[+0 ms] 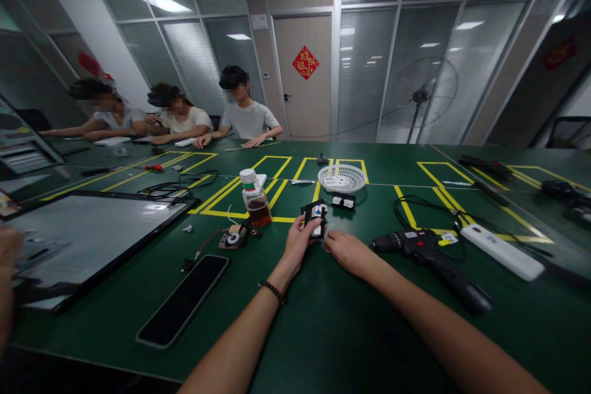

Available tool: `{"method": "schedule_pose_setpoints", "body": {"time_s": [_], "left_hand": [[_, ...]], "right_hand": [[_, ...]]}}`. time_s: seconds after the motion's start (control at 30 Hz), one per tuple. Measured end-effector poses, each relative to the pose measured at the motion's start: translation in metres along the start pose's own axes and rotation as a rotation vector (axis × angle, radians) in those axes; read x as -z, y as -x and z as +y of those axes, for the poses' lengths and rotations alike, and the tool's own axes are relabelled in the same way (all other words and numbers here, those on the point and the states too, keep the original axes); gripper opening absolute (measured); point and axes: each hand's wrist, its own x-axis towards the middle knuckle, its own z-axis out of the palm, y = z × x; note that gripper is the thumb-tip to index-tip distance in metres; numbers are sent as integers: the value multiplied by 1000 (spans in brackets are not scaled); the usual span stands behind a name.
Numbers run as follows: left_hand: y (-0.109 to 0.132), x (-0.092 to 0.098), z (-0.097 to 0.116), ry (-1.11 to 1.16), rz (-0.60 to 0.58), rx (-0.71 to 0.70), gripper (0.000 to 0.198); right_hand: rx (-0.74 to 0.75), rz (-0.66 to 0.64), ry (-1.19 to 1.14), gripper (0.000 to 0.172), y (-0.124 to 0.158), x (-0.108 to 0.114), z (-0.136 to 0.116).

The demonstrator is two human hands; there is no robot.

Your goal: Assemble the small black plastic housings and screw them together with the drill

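A dark phone point(182, 308) lies nearest on the green desk point(332, 332). Beyond it, the left hand point(298, 241) grips a small black part point(314, 217) upright just above the desk. The right hand point(347, 251) curls just beside the part; whether it pinches anything I cannot tell. A drill point(429, 253) lies to the right, and a bottle point(255, 200) and a white grille point(342, 177) sit farther off.

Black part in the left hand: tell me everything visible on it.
The small black part is flat and roughly rectangular and looks like plastic, with a white patch and a small blue spot on the face toward the camera. It stands upright just above the green table. The left hand holds it by its left edge. The right hand has its fingertips at the lower right corner; contact there cannot be told.
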Motion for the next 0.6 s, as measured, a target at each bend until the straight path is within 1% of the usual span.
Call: {"method": "schedule_pose_setpoints", "body": {"time_s": [0.13, 0.27, 0.37, 0.47, 0.53, 0.6], "left_hand": [[0, -2, 2, 12, -9, 10, 47], [2, -2, 2, 6, 15, 16, 50], [2, -2, 3, -19, 17, 11, 56], [2, -2, 2, -67, 14, -19, 60], [2, -3, 1, -105, 19, -75, 60], [2, -6, -1, -134, 7, -143, 60]], "right_hand": [[3, -19, 41, 18, 1, 3, 1], [-3, -14, -93, 17, 3, 17, 7], [-42, 61, -236, 21, 1, 31, 13], [-106, 172, -361, 28, -3, 42, 20], [-165, 235, -460, 24, -6, 47, 24], [-233, 255, -629, 18, -9, 50, 27]]}}
